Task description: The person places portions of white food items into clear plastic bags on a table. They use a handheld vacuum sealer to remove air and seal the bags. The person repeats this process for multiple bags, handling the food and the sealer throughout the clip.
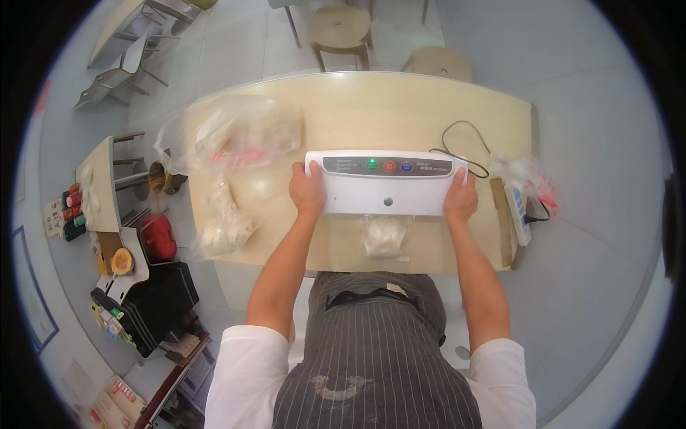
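Note:
A white vacuum sealer (386, 196) lies across the table in front of me, a green light glowing on its dark control strip. My left hand (307, 189) grips its left end, thumb on top near the corner. At the opposite end my right hand (461, 196) holds it the same way. Out from under the sealer's near edge comes a small clear bag (384, 237) with something whitish inside; the bag's upper end is hidden by the sealer. A black cord (464, 125) loops behind the sealer's right corner.
Large clear plastic bags (250, 129) lie at the table's far left, with another whitish filled bag (225, 225) nearer me. Along the right edge are a power strip (518, 214) and a crumpled clear bag (532, 179). Stools (339, 28) stand beyond the table (429, 93).

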`<state>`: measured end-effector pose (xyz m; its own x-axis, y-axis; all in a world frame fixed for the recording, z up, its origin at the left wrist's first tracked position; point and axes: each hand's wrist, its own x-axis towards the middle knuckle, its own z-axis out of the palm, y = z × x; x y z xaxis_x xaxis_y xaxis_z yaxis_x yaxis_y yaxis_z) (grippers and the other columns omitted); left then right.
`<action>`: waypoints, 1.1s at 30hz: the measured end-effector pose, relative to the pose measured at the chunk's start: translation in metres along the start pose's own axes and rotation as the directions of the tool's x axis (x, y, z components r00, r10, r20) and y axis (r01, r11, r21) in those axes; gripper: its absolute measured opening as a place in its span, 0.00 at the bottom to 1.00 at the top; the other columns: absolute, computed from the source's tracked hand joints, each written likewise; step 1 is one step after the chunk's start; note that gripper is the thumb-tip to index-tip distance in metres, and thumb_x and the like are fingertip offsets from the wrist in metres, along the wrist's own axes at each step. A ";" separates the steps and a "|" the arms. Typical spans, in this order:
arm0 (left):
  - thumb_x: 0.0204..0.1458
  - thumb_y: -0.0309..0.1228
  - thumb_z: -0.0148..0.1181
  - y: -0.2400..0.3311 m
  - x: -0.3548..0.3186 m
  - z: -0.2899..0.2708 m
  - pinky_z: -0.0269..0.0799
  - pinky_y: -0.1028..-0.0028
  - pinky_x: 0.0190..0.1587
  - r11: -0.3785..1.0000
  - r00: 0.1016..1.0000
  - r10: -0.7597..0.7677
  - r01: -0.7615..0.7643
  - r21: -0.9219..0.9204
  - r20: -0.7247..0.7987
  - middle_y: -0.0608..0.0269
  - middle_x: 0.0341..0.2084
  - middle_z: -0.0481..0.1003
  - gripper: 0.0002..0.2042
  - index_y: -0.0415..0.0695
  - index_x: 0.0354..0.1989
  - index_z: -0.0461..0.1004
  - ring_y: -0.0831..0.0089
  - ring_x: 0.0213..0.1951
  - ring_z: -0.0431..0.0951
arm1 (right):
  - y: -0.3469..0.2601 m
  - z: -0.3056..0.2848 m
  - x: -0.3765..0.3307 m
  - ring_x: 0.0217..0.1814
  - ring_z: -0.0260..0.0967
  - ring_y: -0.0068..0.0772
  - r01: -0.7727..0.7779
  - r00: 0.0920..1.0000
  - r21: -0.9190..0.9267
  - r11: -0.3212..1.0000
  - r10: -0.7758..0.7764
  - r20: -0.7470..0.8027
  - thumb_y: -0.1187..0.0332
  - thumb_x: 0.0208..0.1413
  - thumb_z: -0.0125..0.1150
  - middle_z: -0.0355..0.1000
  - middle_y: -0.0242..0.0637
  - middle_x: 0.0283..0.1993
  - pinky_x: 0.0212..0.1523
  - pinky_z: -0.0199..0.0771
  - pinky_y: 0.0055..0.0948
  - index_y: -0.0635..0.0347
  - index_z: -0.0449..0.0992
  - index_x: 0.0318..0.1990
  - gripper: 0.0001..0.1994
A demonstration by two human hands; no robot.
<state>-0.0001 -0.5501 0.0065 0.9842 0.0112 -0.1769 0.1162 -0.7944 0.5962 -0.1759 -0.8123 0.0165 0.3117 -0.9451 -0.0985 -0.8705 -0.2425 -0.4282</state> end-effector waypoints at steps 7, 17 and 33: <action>0.55 0.46 0.46 0.007 0.001 -0.006 0.67 0.55 0.40 1.000 1.000 0.004 -0.005 0.011 0.026 0.44 0.31 0.75 0.20 0.38 0.38 0.68 0.46 0.35 0.74 | -0.001 -0.001 0.004 0.41 0.71 0.56 0.008 1.000 0.015 1.000 -0.008 0.030 0.47 0.59 0.42 0.74 0.51 0.38 0.41 0.68 0.49 0.57 0.72 0.46 0.24; 0.51 0.33 0.50 -0.092 -0.007 -0.017 0.64 0.57 0.44 0.987 0.985 0.156 -0.153 0.046 -0.076 0.45 0.31 0.70 0.09 0.38 0.32 0.70 0.51 0.39 0.70 | 0.120 0.028 0.002 0.44 0.64 0.48 0.189 0.965 0.256 0.948 -0.131 -0.229 0.58 0.59 0.48 0.68 0.47 0.38 0.46 0.63 0.43 0.63 0.71 0.38 0.16; 0.24 0.35 0.78 -0.101 -0.041 -0.078 0.72 0.59 0.48 0.818 0.840 -0.080 -0.252 0.517 0.536 0.41 0.49 0.58 0.35 0.32 0.43 0.68 0.46 0.46 0.68 | 0.169 -0.004 0.029 0.34 0.68 0.47 0.505 0.711 -0.167 0.847 -0.298 0.637 0.60 0.27 0.75 0.70 0.46 0.33 0.37 0.71 0.39 0.60 0.69 0.32 0.24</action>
<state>-0.0420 -0.4228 0.0152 0.7460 -0.2525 -0.6162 -0.2222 -0.9667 0.1271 -0.3159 -0.8818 -0.0551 0.7234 -0.4599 -0.5150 -0.6438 -0.7189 -0.2622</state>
